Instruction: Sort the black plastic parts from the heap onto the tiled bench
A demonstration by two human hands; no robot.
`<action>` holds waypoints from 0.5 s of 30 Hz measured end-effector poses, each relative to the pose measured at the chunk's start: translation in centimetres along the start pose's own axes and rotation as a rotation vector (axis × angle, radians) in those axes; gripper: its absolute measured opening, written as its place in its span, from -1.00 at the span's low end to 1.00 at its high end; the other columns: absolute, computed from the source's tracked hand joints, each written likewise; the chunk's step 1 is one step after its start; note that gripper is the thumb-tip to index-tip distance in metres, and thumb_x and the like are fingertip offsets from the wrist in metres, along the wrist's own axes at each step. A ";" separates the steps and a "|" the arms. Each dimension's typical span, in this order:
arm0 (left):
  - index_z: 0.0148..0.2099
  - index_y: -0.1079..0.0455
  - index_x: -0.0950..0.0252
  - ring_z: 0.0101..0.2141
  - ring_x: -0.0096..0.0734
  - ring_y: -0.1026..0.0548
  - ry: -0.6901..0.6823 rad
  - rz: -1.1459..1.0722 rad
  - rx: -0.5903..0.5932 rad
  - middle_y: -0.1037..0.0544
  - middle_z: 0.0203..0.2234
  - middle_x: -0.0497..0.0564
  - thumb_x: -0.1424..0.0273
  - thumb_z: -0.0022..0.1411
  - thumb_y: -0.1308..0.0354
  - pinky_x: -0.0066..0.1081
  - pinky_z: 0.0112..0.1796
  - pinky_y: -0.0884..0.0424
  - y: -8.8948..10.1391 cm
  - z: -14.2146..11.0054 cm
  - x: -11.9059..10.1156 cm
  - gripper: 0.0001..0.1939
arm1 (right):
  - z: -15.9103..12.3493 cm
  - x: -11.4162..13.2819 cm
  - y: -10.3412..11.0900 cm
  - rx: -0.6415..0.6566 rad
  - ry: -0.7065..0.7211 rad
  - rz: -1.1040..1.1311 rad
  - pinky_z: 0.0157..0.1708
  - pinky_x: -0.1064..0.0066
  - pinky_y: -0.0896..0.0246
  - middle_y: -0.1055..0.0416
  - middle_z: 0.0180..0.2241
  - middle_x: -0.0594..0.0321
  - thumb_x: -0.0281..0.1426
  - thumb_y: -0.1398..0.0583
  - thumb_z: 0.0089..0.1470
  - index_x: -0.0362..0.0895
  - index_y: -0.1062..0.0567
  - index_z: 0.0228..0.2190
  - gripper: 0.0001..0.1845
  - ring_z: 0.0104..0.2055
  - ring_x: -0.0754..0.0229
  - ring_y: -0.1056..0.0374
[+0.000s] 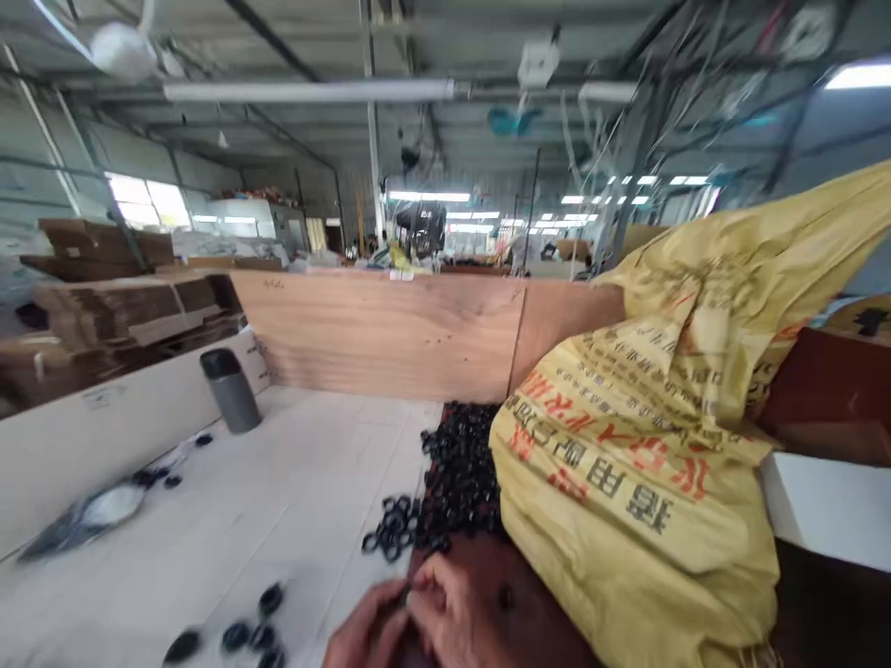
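Note:
At the bottom edge my left hand and my right hand meet, fingers curled and pressed together around a small dark piece that is too blurred to name. Just beyond them a heap of small black rings lies on the pale worktop, spilling towards my fingers. A few larger black round parts lie loose to the left of my left hand.
A big yellow printed sack leans on the right, next to the rings. A grey cup stands at the back left, and a clear plastic bag lies at the left. Wooden boards wall in the worktop, with stacked cardboard beyond.

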State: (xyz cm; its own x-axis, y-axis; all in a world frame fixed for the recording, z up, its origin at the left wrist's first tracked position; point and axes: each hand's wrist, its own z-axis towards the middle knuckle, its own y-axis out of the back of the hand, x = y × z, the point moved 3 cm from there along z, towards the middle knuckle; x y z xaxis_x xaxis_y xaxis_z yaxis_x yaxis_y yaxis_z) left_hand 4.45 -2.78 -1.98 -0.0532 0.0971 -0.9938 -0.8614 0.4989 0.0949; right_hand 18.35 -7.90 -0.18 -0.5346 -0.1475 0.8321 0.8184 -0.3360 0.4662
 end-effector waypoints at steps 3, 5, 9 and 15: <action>-0.03 -0.48 0.14 -0.02 -0.13 -0.53 -0.172 0.245 -0.065 -0.60 -0.09 0.08 0.23 0.30 -0.06 -0.17 0.08 -0.41 0.3 -2.3 -1.4 -0.73 | -0.7 -0.3 -0.9 0.116 -0.236 0.256 -0.55 0.50 -0.18 -0.37 -0.67 0.39 -0.24 -0.10 0.23 -0.11 -0.47 -0.36 -0.76 -0.60 0.25 -0.34; 0.00 -0.43 0.17 -0.09 -0.23 -0.55 -0.234 0.423 0.007 -0.58 -0.13 0.08 0.38 0.34 0.03 -0.26 -0.03 -0.47 0.9 -3.0 -1.6 -0.72 | -0.6 -0.7 -1.3 0.220 -0.284 0.281 -0.55 0.50 -0.16 -0.34 -0.68 0.40 -0.23 -0.11 0.22 -0.13 -0.44 -0.44 -0.72 -0.63 0.28 -0.29; -0.19 -0.46 0.24 -0.28 -0.21 -0.51 -0.250 0.924 -0.037 -0.52 -0.33 0.08 0.52 0.21 -0.03 -0.26 -0.22 -0.48 4.7 -3.7 -2.0 -0.80 | 0.0 -1.5 0.0 -0.003 -0.102 -0.091 -0.49 0.45 -0.19 -0.37 -0.56 0.30 -0.31 -0.17 0.17 -0.12 -0.42 -0.50 -0.77 -0.54 0.23 -0.31; -0.09 -0.46 0.26 -0.21 -0.11 -0.44 -0.345 1.200 -0.190 -0.49 -0.27 0.13 0.45 0.27 -0.08 -0.18 -0.16 -0.43 5.1 -0.6 -3.1 -0.81 | 0.1 -2.2 -0.2 -0.028 0.154 -0.426 -0.33 0.34 -0.36 -0.40 -0.21 0.10 -0.53 -0.16 0.11 -0.11 -0.45 -0.03 -0.63 -0.28 0.09 -0.42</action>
State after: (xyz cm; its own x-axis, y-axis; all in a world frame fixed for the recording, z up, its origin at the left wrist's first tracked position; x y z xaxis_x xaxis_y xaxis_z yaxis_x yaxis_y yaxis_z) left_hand -0.07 -1.04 1.58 -0.7406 0.6353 -0.2187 -0.4229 -0.1879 0.8865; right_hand 19.39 -7.39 -2.09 -0.8492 -0.1269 0.5126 0.5140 -0.4215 0.7471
